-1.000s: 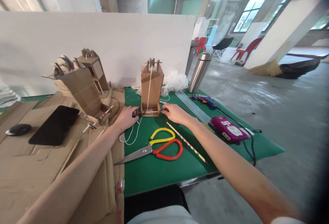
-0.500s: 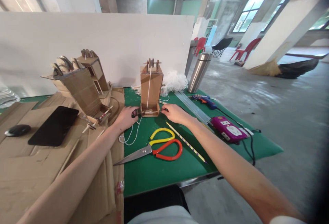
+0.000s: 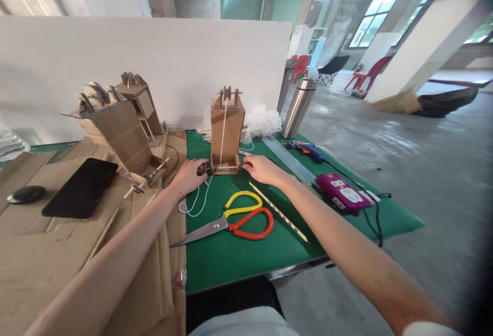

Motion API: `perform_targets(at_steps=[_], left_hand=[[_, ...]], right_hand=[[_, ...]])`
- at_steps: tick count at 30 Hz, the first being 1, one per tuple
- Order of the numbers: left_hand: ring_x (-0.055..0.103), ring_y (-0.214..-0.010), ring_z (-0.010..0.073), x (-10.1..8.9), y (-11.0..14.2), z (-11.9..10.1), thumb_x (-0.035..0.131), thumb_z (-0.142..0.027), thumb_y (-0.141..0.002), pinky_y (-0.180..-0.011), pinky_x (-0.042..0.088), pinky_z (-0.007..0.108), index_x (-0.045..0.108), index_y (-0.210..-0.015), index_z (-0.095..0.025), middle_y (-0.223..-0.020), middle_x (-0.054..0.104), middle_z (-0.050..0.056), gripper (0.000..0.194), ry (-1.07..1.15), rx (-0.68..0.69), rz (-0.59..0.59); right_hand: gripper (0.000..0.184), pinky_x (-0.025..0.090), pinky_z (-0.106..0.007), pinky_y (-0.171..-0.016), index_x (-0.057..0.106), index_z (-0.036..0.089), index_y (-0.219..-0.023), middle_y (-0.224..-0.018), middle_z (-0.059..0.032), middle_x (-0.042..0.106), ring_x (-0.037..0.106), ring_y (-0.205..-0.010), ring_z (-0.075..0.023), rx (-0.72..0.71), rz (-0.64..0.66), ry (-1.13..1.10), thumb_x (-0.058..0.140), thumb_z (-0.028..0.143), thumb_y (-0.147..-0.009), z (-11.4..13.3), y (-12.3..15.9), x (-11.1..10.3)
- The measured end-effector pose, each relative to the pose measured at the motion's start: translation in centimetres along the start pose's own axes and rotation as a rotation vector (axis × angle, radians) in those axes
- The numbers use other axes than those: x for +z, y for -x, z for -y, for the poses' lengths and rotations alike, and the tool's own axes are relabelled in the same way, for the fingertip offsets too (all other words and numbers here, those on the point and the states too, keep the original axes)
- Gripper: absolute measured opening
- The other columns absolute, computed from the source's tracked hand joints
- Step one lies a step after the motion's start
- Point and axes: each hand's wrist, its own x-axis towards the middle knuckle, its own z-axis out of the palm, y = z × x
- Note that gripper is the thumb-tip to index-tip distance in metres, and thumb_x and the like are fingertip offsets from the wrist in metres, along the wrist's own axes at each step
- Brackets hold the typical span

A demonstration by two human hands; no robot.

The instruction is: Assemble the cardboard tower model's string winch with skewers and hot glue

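Observation:
An upright cardboard model [image 3: 226,133] stands on the green tabletop, with small cardboard pulleys [image 3: 228,97] on top. A white string [image 3: 223,138] runs from the pulleys down to a thin stick axle [image 3: 226,168] across its base tray. At the base's left side, my left hand [image 3: 189,175] has its fingers closed around the cardboard crank, whose small stick pokes out below. My right hand [image 3: 264,169] pinches the axle's end on the right side; its fingertips partly hide it. A loose loop of string [image 3: 192,213] hangs by my left hand onto the table.
Scissors [image 3: 227,221] and a pencil [image 3: 280,212] lie in front. To the right are glue sticks [image 3: 288,160], a glue gun [image 3: 308,151], a purple power strip [image 3: 342,192] and a steel flask [image 3: 299,109]. Two cardboard models [image 3: 119,133], a phone [image 3: 80,188] and a mouse [image 3: 26,194] are left.

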Motion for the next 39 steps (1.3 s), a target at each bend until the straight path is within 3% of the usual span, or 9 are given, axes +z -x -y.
perform_targets(at_steps=[29, 39], left_hand=[[0.057, -0.091, 0.0235, -0.23, 0.04, -0.24, 0.057, -0.023, -0.073, -0.086, 0.046, 0.034, 0.061, -0.119, -0.017, -0.094, 0.066, 0.008, 0.046, -0.070, 0.000, 0.027], [0.058, -0.087, 0.0212, -0.13, -0.03, -0.08, 0.057, -0.024, -0.073, -0.082, 0.047, 0.031, 0.061, -0.118, -0.018, -0.090, 0.065, 0.006, 0.045, -0.052, -0.001, 0.022]], right_hand=[[0.018, 0.033, -0.023, -0.058, 0.062, 0.019, -0.084, -0.078, -0.0055, 0.067, 0.057, -0.068, -0.0161, -0.001, -0.014, 0.012, 0.047, 0.028, -0.088, 0.21, 0.19, -0.10], [0.017, 0.033, -0.022, -0.058, 0.062, 0.018, -0.084, -0.079, -0.0054, 0.067, 0.057, -0.067, -0.0152, 0.003, -0.012, -0.001, 0.047, 0.025, -0.087, 0.30, 0.27, -0.14]])
